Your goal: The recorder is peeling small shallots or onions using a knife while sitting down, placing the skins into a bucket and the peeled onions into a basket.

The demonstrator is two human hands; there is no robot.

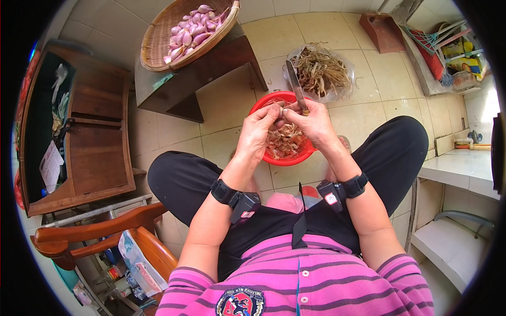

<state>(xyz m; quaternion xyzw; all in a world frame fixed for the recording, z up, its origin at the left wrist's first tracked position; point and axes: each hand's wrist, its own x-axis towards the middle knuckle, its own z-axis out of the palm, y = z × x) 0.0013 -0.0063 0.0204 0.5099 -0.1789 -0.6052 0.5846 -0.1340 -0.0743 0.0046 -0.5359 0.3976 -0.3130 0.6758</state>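
Over a red plastic basin (290, 161), both my hands meet at the fingertips. My right hand (316, 122) grips a knife (294, 81) by its handle, with the blade pointing up and away from me. My left hand (255, 128) pinches a small pale bulb (281, 112), mostly hidden by the fingers; my right thumb is beside it. Dry, papery skins (286, 142) lie in the basin below. On a woven bamboo tray (156, 47) at the upper left rests a heap of pink-purple shallots (193, 31).
Beyond the basin, a clear plastic bag (350, 81) holds dried stalks (320, 69). The tray sits on a dark stool (221, 59). A wooden cabinet (99, 158) and a wooden chair (106, 229) stand left. A dustpan (381, 33) and brooms (431, 55) are upper right, a tiled ledge (454, 170) right.
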